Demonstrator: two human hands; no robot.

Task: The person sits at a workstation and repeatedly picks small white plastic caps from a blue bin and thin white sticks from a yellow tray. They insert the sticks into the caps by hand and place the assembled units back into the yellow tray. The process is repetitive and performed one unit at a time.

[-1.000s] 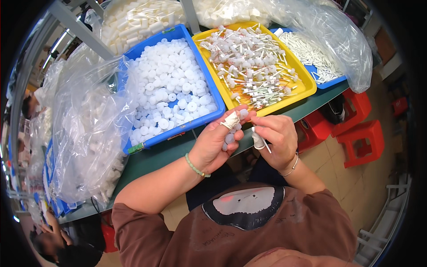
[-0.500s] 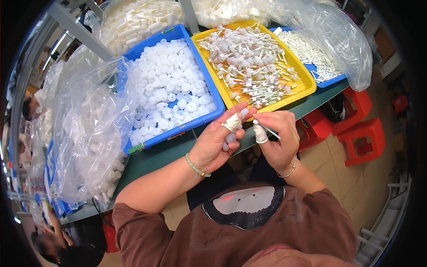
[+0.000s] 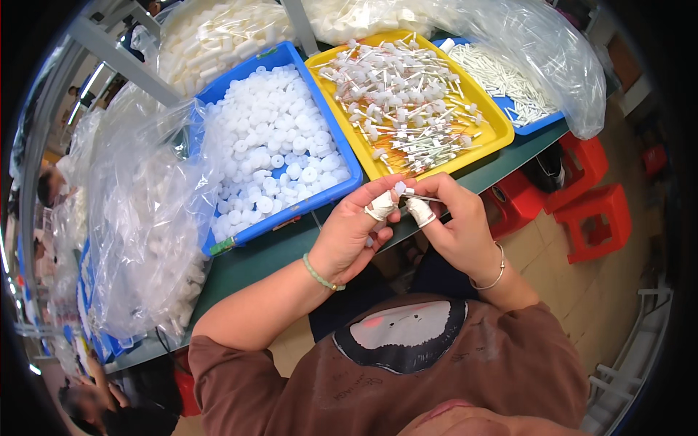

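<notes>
Head view: both hands, left [image 3: 352,236] and right [image 3: 454,229], have moved closer, taped fingertips now pinching one small white stem [image 3: 414,193] together above the table edge [image 3: 291,251].

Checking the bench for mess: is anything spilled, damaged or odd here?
Nothing spilled: the caps stay in the blue tray, the stick parts in the yellow tray. One oddity: white tape wraps a fingertip on the left hand and the right hand.
</notes>
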